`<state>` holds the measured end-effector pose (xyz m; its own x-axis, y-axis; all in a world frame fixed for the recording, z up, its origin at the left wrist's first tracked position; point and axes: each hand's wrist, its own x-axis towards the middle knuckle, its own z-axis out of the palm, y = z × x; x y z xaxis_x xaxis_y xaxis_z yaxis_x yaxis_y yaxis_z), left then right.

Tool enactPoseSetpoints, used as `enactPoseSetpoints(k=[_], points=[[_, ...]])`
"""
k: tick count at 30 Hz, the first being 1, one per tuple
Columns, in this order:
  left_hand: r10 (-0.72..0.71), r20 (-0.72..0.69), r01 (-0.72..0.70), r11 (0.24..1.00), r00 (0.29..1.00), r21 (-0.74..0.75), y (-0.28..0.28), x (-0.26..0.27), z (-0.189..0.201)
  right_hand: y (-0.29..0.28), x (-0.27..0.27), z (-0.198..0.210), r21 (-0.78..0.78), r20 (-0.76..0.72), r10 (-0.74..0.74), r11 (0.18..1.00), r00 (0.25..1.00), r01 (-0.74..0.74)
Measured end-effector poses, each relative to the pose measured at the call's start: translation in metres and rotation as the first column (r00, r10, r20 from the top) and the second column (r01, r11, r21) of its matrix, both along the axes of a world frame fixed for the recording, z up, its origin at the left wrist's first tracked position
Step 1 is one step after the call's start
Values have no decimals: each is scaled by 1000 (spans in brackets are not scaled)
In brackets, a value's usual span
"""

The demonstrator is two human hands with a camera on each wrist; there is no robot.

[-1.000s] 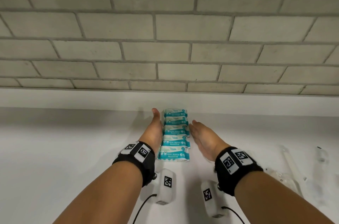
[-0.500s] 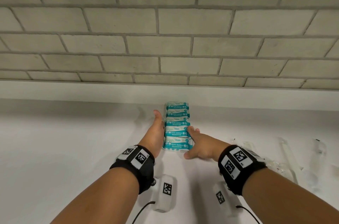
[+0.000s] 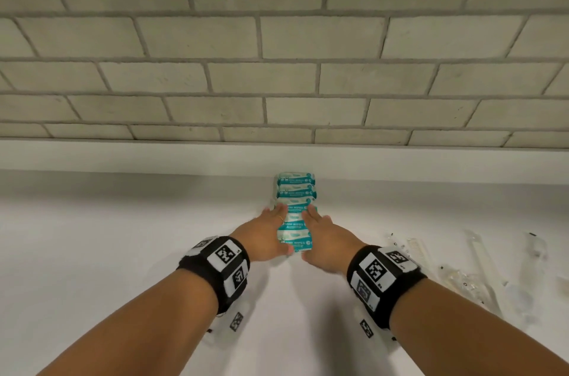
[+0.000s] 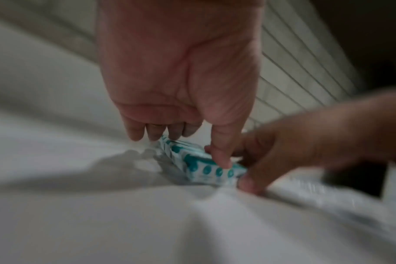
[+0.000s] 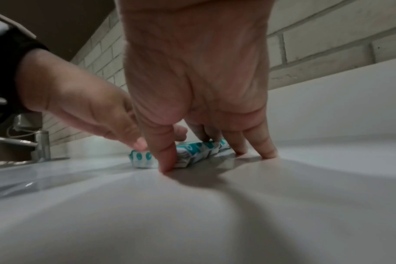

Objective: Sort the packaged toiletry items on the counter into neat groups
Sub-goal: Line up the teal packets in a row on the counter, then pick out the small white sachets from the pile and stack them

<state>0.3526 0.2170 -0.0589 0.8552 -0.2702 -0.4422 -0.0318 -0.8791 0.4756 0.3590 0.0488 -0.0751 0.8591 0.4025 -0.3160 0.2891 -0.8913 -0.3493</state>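
Flanking the wipe packets (image 3: 295, 212), left hand (image 3: 266, 235) and right hand (image 3: 327, 241) press with straight fingers.

**Room around the wipe packs**

The row of wipe packs (image 3: 295, 209) runs back to the low ledge (image 3: 154, 157) under the brick wall (image 3: 277, 67), closing the far side. The left hand (image 3: 264, 237) and right hand (image 3: 326, 243) flank its near end. The table (image 3: 107, 237) lies bare leftward; clear wrapped items (image 3: 471, 271) crowd the right. A tap (image 5: 37, 142) stands far left.
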Motion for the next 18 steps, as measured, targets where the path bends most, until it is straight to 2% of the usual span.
enactPoseSetpoints(k=[1, 2, 4, 6, 8, 10, 12, 14, 18], points=[[-57, 28, 53, 991, 998, 126, -1, 1, 1, 1, 2, -2, -14, 2, 14, 1000, 1000, -14], [-92, 28, 85, 979, 995, 186, -2, 1, 3, 2, 5, -4, -28, -6, 16, 999, 1000, -16], [-104, 8, 99, 967, 995, 233, -6, 4, 6, 2, 5, 0, -49, -19, 10, 999, 1000, -11], [-98, 16, 92, 966, 995, 241, -10, 5, 8, -1, 1, 8, -28, -64, 3, 1000, 998, -5], [-104, 85, 83, 971, 991, 225, -10, 3, 7, -9, -5, 23, 76, -127, -7, 997, 992, 17], [-98, 167, 65, 979, 981, 193, -11, 0, 3, -27, -12, 46, 190, -171, -6, 981, 985, 40], [-46, 210, 13, 988, 977, 155, -15, -9, 2, -56, -23, 67, 215, -187, -32, 974, 982, 72], [-20, 225, -4, 994, 974, 106, -26, -26, 8, -94, -36, 82, 129, -168, -80, 986, 983, 102], [-98, 204, 83, 993, 974, 82, -67, -70, 24, -174, -82, 112, -82, -90, -172, 983, 981, 165]])
